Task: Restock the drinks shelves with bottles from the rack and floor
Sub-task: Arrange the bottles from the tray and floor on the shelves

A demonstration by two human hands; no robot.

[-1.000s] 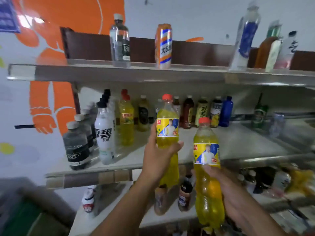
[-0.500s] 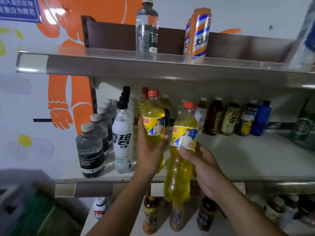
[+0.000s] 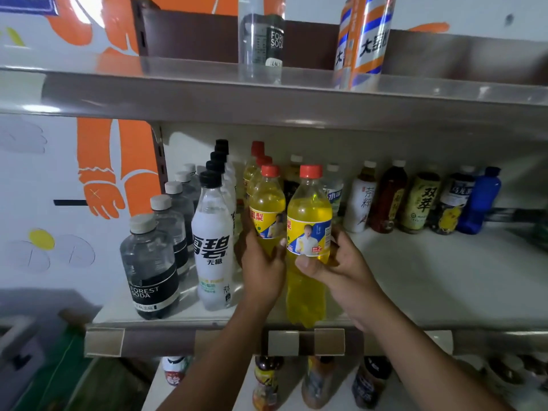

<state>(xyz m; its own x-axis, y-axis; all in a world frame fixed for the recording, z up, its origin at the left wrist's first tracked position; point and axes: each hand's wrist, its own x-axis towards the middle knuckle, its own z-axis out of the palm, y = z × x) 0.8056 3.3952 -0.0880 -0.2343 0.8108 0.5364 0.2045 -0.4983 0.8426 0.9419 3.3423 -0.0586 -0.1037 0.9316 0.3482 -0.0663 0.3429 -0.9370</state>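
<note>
Two yellow drink bottles with red caps stand upright over the middle shelf (image 3: 430,292). My left hand (image 3: 261,262) grips the left yellow bottle (image 3: 267,203), which stands at the front of a row of the same yellow bottles (image 3: 257,161). My right hand (image 3: 341,268) holds the right yellow bottle (image 3: 308,218) round its label, close beside the left one; its base sits at the shelf's front lip.
White bottles with black caps (image 3: 213,238) and dark Forest Soda bottles (image 3: 151,268) stand in rows at the left. Tea bottles (image 3: 421,203) and a blue bottle (image 3: 480,200) line the back right. A clear bottle (image 3: 261,40) and striped cans (image 3: 364,43) stand on the top shelf. More bottles (image 3: 267,384) stand below.
Both hands have carried the yellow bottles up and forward onto the middle shelf. The left bottle has reached the yellow row and the right bottle has come in beside it.
</note>
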